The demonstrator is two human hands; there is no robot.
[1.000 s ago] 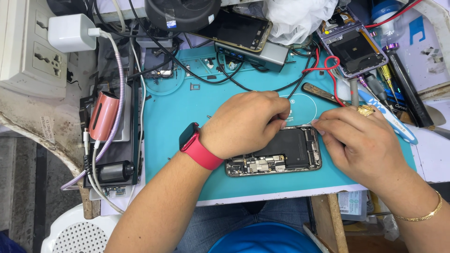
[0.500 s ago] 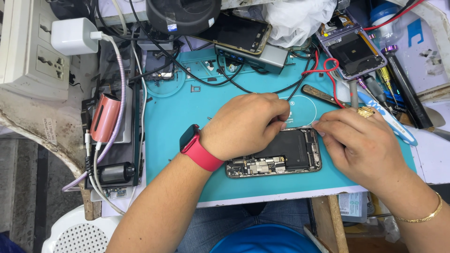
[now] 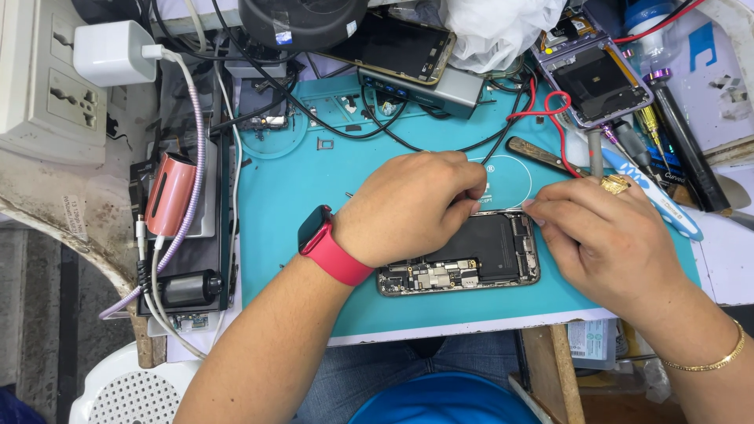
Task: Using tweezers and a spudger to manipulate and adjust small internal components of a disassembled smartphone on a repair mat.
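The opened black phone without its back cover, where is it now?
In the head view, the opened black phone lies on the teal mat, between both hands.

Teal mat [image 3: 298,196], red watch [image 3: 334,250], blk phone [image 3: 487,251].

The single head view looks steeply down, close above the teal repair mat [image 3: 298,196], power strip [image 3: 47,78] at ten o'clock.

Two bare hands work: left hand [image 3: 408,206], right hand [image 3: 609,239]. Between them lies one opened black phone chassis [image 3: 479,255]. Beyond the hands lie two further phones: one gold-edged [image 3: 393,43], one purple-framed [image 3: 593,74]. One red wristwatch [image 3: 331,247].
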